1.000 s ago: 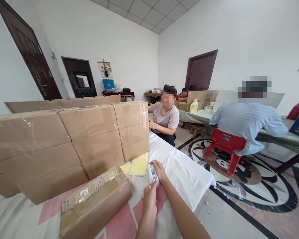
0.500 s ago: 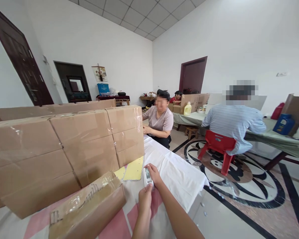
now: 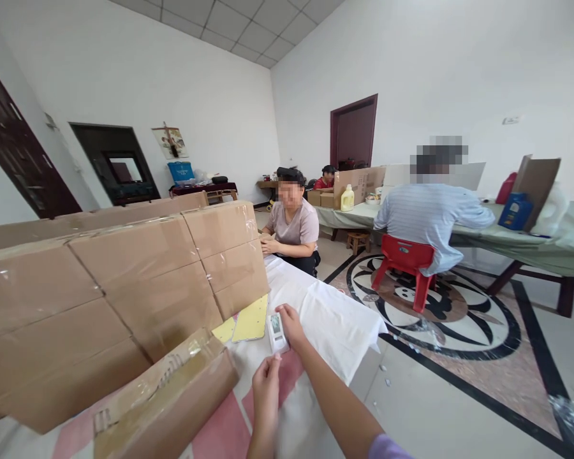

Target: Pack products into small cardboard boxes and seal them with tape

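Head view: right hand [image 3: 291, 325] is closed on small white box [image 3: 276, 334] by its right side, presumably leaving the panelled face uncovered, while left hand [image 3: 266, 377] sits half-curled at its near end, contact unclear, with yellow card [image 3: 251, 320] left of right hand.

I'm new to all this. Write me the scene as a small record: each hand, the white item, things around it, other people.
Left hand: fingertips close to the near end of the white item; contact unclear
Right hand: fingers at the item's far right, apparently holding it
White item: dark greenish panel on its face
Beside it: yellow pieces, white cloth
Boxes: taped cardboard stack; separate box in front
Others: person in striped shirt on red chair; two more beyond
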A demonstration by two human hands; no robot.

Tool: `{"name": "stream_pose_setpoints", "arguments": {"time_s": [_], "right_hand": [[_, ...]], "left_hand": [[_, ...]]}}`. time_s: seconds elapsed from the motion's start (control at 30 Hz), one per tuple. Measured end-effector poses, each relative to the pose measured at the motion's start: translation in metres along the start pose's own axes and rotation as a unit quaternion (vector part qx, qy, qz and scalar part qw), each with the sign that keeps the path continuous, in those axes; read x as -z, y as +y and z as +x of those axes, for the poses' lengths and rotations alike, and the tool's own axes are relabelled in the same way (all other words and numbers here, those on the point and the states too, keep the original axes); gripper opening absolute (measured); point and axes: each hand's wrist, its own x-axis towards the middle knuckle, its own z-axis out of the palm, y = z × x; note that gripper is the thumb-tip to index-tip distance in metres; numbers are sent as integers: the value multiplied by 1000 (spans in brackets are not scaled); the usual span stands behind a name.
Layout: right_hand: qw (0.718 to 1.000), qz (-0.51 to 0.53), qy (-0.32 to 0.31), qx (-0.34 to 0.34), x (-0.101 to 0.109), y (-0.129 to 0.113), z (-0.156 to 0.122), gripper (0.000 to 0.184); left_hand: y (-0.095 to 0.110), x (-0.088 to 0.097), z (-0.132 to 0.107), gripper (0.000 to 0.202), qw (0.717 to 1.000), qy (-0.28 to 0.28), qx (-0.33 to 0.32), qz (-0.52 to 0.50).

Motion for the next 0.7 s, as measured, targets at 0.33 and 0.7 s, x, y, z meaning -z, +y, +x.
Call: {"name": "stream_pose_setpoints", "arguments": {"time_s": [0.33,0.7], "right_hand": [[957,2,-272,105,12,-137,-77,24],[846,-213,-449,192,-20,-208,-114,8]], "left_hand": [[79,75,-44,50,973,47,-219,55],[89,134,-61,29,916,44,-360,173]]}}
